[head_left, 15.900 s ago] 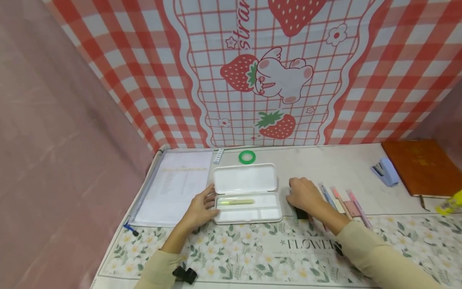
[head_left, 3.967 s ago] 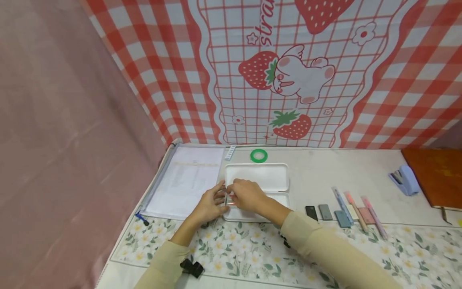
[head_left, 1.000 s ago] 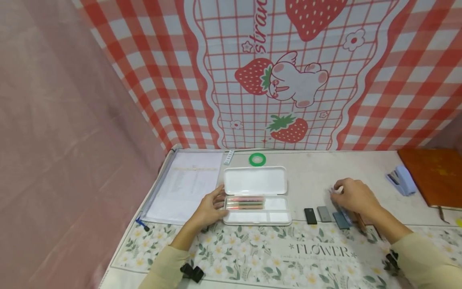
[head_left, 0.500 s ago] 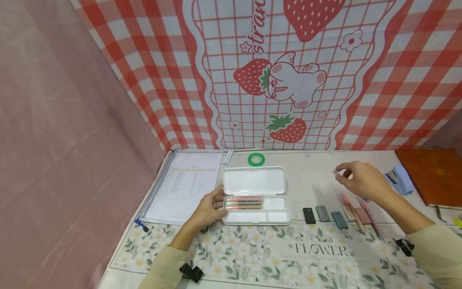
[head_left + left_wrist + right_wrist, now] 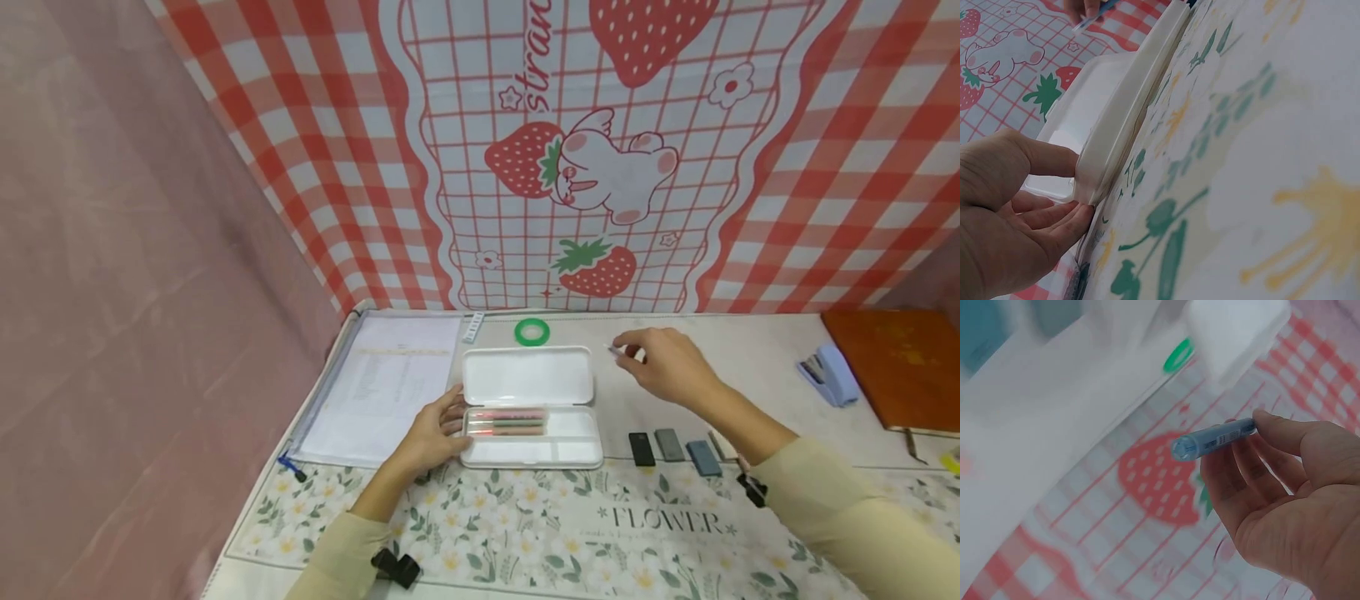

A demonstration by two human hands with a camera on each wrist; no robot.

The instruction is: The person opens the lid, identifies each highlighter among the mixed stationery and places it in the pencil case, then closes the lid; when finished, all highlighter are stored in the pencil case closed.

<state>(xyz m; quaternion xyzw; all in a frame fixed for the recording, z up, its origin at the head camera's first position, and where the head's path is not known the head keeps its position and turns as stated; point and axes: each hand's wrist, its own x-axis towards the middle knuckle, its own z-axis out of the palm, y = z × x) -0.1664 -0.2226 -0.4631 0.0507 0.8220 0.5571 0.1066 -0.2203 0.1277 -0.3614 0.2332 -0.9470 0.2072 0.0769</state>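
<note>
A white pencil case [image 5: 577,425] lies with its lid raised, several pens [image 5: 510,427] side by side in its rear compartment. My left hand [image 5: 431,433] holds the case by its left end; in the left wrist view its thumb presses the end wall and the fingers reach the lower edge. To the right of the lid and above the table, my right hand [image 5: 663,362] pinches a blue pen [image 5: 1216,440] between thumb and fingers. The pen's rounded end points away from the palm in the right wrist view.
A black block [image 5: 641,449], a grey one [image 5: 669,445] and a blue one [image 5: 703,457] lie in a row right of the case. Behind it is green tape [image 5: 532,332]. A document pouch [image 5: 378,392] lies left; a stapler [image 5: 828,375] and brown notebook [image 5: 900,358] stand right.
My right hand has lifted the blue pen from the right-hand row and carried it left toward the case. Earlier, more pens were placed in the case. The left hand stays put.
</note>
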